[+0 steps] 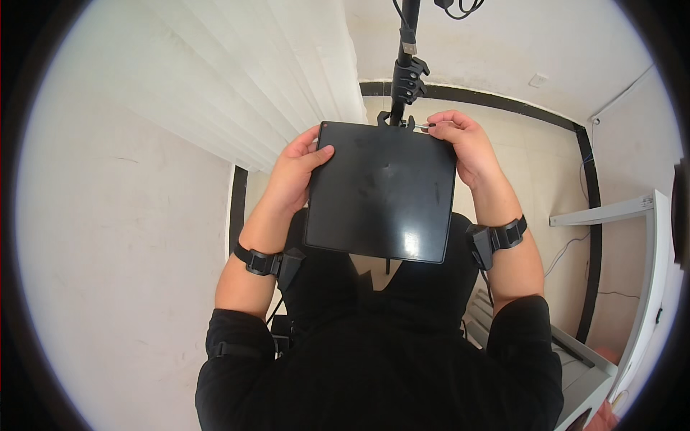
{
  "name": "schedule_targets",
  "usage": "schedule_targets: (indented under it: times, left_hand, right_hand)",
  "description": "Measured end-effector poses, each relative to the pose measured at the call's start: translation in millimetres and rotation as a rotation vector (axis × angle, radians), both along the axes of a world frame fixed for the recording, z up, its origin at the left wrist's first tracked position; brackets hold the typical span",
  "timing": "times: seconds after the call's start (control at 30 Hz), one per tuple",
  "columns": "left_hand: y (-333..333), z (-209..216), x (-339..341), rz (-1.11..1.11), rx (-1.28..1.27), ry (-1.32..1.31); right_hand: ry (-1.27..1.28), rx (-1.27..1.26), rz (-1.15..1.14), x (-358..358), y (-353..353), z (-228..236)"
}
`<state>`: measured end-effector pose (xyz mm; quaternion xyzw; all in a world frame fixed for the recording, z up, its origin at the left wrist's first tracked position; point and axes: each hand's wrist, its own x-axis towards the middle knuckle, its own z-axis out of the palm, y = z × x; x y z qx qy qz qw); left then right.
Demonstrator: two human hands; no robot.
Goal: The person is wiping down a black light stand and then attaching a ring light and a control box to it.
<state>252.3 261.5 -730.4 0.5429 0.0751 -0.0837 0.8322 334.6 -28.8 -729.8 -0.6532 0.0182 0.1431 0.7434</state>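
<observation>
A flat, black, square panel (381, 194) with rounded corners hangs above my lap, its far edge against a black clamp (395, 123) on a dark upright pole (397, 104). My left hand (296, 169) holds the panel's left edge near its far corner, thumb on top and fingers underneath. At the far right corner my right hand (471, 147) pinches the black-tipped end of a thin metal screw handle (422, 126) that sticks out of the clamp. Part of that hand lies against the panel's right edge. The panel's underside is hidden.
White curtains (273, 65) hang to the left of the pole. A cable with a metal plug (409, 44) dangles along the pole, above a black bracket (410, 80). On the right stand a white frame (650, 237) and a pale slatted piece (481, 310). Straps with black devices (266, 263) circle my forearms.
</observation>
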Motion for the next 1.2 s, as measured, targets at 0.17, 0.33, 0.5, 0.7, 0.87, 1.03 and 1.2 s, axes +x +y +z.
schedule_targets:
  times: [0.17, 0.33, 0.5, 0.7, 0.87, 1.03, 1.2]
  left_hand:
    - [0.3, -4.8, -2.4, 0.002, 0.004, -0.005]
    - [0.7, -3.1, -3.1, 0.012, -0.004, -0.014]
    - [-0.2, 2.0, -3.7, 0.003, 0.000, -0.009]
    - [-0.3, 1.3, -5.6, 0.007, -0.015, -0.017]
    - [2.5, -0.4, -3.6, 0.008, 0.005, -0.024]
    - [4.2, 0.3, -1.6, -0.012, -0.009, -0.022]
    - [4.9, -1.1, -1.7, -0.008, -0.016, -0.024]
  right_hand:
    - [0.055, -0.146, -0.004, 6.7, -8.3, -8.0]
    - [-0.020, -0.015, -0.014, 1.1, -3.9, -7.4]
    - [-0.057, 0.023, 0.003, 0.7, -3.1, -5.4]
    - [0.098, 0.052, -0.086, -1.3, -0.7, 4.7]
    - [0.033, -0.050, -0.008, -1.6, -2.8, -6.9]
    - [0.012, 0.077, 0.001, -4.5, -2.7, -2.9]
    - [0.066, 0.205, 0.028, -2.7, -7.0, -4.1]
